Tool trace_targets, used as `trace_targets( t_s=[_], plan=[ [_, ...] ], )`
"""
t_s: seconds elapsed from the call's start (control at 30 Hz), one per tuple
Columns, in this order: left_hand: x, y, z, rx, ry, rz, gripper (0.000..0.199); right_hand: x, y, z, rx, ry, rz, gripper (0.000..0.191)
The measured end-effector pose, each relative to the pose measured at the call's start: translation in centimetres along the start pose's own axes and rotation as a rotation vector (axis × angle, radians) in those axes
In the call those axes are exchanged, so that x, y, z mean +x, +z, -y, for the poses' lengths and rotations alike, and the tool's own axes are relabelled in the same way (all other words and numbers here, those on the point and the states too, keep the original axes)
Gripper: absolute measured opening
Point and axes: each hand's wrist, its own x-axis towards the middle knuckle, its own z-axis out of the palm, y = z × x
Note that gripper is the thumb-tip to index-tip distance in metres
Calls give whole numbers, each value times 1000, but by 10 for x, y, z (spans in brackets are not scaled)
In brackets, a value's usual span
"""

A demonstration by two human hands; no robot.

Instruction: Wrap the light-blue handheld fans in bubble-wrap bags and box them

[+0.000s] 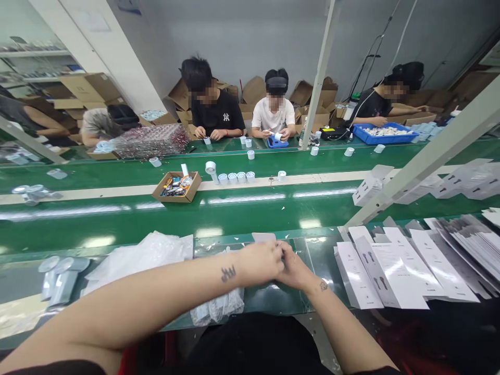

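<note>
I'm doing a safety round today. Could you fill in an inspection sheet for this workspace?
Surface: green bench, glossy, reflecting the lights.
Job's things: bubble wrap on the left and under the left forearm; white cartons in rows on the right; pale parts at far left.
Clutter: white scraps; open box of mixed small items.
Hands: left hand and right hand close together; anything the fingers hold is hidden.
Cables: cables hanging by the back wall, right.
Surroundings: co-workers opposite, cardboard boxes behind them.
</note>
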Motion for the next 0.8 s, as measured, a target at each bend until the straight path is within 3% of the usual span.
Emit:
trace_targets(
  t_s=[0.13,0.2,0.27,0.37,0.47,0.53,0.6,0.67,0.73,0.8],
  plan=[
    [14,16,-16,-75,41,-43,19,-8,-5,-1,39,2,-17,66],
    [16,29,-16,-174,-77,-41,28,-11,-6,-1,66,12,-33,68],
    [19,46,-16,-241,-199,31,43,-12,-6,-1,84,5,-30,63],
    [23,72,-21,-215,-283,60,56,-14,-2,-4,98,5,-16,63],
    [24,84,-25,-48,-317,-77,38,-14,-2,-4,111,62,-14,60],
    [20,82,-22,-7,-304,-183,20,-9,-9,-4,107,123,-6,57],
    [11,74,-12,-86,-306,-322,16,4,-27,-8,78,205,-23,60],
    [-3,70,-3,-247,-481,-416,22,26,-57,-20,5,302,-82,65],
    [-17,79,-1,-440,-796,-330,29,55,-94,-40,-82,374,-157,66],
    [-27,101,-10,-606,-1002,-76,27,85,-130,-67,-132,405,-203,65]
  ],
)
